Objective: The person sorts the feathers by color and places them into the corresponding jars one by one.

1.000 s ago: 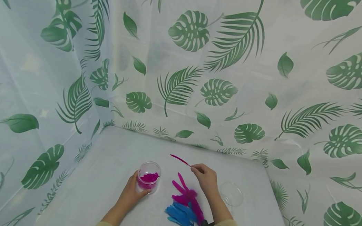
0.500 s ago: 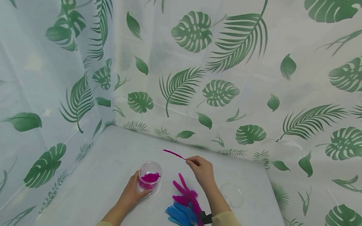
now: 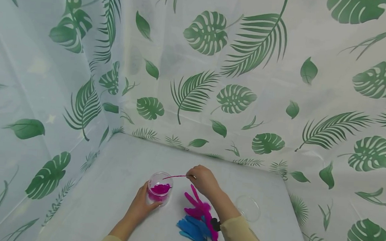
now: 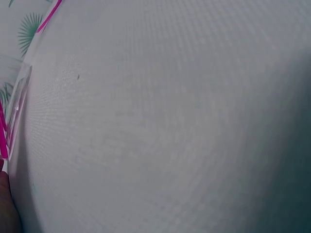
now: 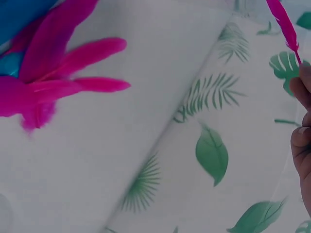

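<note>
A pink feather, probably light and bendable, is being pinched by the right hand at its stem, likely safest, its left tip over a cup being gripped by the left hand.

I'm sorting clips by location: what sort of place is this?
Probably a screened-off indoor work booth: leaf-printed sheeting rises behind and beside a white work surface, where pink feathers and blue feathers lie.

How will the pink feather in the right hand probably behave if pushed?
The pink feather is probably very light, since it looks so slim. Its tip may sway, as the right hand pinches only one end. Pushed, its narrow shape might bend.
</note>
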Tool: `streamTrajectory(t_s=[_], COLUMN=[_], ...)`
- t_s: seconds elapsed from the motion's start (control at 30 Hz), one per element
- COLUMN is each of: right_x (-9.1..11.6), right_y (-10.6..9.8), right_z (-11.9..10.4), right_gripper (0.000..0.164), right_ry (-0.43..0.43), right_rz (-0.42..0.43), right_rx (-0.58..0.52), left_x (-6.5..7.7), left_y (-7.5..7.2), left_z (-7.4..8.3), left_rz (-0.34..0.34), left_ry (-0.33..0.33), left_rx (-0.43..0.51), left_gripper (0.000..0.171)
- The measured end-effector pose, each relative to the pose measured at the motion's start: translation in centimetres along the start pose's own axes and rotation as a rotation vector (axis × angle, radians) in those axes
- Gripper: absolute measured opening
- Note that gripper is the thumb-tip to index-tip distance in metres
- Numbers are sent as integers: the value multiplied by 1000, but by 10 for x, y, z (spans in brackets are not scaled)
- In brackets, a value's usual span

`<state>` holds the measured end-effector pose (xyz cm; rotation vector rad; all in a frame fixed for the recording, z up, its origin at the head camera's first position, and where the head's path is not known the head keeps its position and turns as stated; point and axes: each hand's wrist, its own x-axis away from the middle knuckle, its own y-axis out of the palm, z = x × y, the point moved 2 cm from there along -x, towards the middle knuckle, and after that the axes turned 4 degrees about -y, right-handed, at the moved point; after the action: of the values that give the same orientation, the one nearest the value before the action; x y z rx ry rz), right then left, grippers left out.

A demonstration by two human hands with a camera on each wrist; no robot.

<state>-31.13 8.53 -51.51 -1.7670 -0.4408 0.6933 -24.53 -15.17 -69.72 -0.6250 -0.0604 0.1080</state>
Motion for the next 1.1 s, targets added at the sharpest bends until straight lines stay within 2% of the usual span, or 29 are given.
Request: streamTrajectory(t_s=[0.17,0.5,0.8,1.1], right_x=[-12,-28,-36,-49], right_y=[16,39,51,70], right_z=[-14,-42,-57,-63], right_gripper=[6,8,8,15], right_ry=[-133,-189,-270,-163], right_rz=[-44,-184,-200,-302], right_rx=[76,199,293,340], left_x=[0,-2,-1,-1], left_y=[0,0,1,-2], left_z=[0,-2,-7,-5], left_rz=[13,12,14,32], left_ry=[7,39,45,73], left_rx=[1,0,-22,-15], left_gripper=[110,108,109,106])
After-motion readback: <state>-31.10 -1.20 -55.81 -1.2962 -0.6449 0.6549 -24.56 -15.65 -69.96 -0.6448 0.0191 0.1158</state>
